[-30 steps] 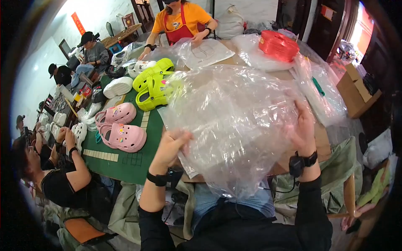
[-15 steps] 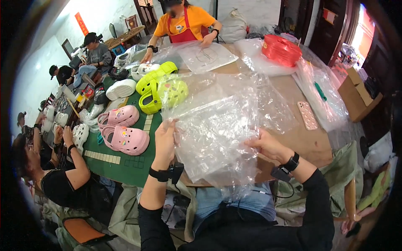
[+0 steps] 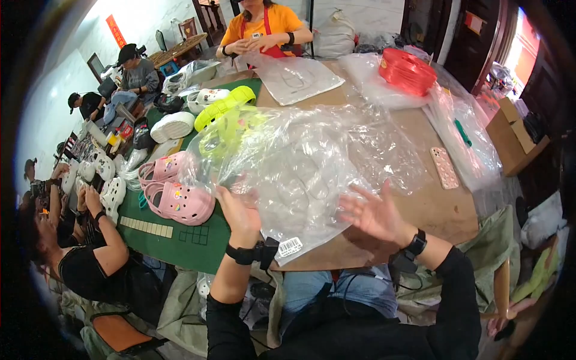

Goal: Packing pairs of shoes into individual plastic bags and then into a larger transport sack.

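A big heap of clear plastic bags [image 3: 318, 156] lies spread on the brown table [image 3: 444, 210] in front of me. My left hand [image 3: 237, 210] grips the heap's near left edge, close to a white label on the plastic. My right hand [image 3: 373, 214] hovers just above the heap's near right edge, fingers spread and holding nothing. A pair of pink clogs [image 3: 179, 201] sits on the green mat [image 3: 180, 240], left of my left hand. Yellow-green clogs [image 3: 225, 111] lie beyond, partly under the plastic.
A red coil wrapped in plastic [image 3: 408, 71] sits far right, and a phone in a pink case [image 3: 444, 167] lies right of the heap. A person in an orange top [image 3: 261, 27] works opposite. White clogs [image 3: 171, 126] and seated people [image 3: 90, 258] line the left. A cardboard box [image 3: 516, 135] stands right.
The plastic, held up in both hands before, has been lowered and spread flat on the table. My right hand has let go and opened.
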`<action>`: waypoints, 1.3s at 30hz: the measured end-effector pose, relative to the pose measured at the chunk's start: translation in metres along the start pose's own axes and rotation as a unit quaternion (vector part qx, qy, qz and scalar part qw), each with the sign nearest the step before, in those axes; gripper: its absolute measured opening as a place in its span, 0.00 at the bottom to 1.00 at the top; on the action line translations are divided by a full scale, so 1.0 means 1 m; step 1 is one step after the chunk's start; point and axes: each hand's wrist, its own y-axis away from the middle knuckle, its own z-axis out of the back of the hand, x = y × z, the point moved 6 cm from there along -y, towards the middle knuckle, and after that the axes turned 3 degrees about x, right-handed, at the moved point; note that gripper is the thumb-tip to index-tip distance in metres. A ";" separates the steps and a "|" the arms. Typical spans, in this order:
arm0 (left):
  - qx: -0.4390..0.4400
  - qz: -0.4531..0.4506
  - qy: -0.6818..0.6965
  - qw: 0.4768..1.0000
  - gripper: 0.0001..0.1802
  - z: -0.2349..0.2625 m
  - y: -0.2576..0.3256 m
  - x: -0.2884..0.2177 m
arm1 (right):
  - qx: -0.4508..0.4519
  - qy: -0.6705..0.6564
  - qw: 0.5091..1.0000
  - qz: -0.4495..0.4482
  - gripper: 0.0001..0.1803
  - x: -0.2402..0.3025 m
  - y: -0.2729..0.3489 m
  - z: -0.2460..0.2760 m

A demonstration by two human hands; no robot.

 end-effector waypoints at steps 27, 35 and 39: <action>0.343 -0.060 -0.795 0.496 0.37 0.034 0.106 0.051 | 0.065 0.710 0.700 -0.026 0.11 0.170 -0.141 -0.125; 0.300 -0.124 -0.823 0.465 0.34 0.060 0.118 0.055 | 0.069 0.680 0.698 0.212 0.15 0.254 -0.253 -0.203; 0.321 -0.082 -0.794 0.509 0.35 0.051 0.121 0.052 | 0.012 0.457 0.870 0.186 0.11 0.305 -0.312 -0.130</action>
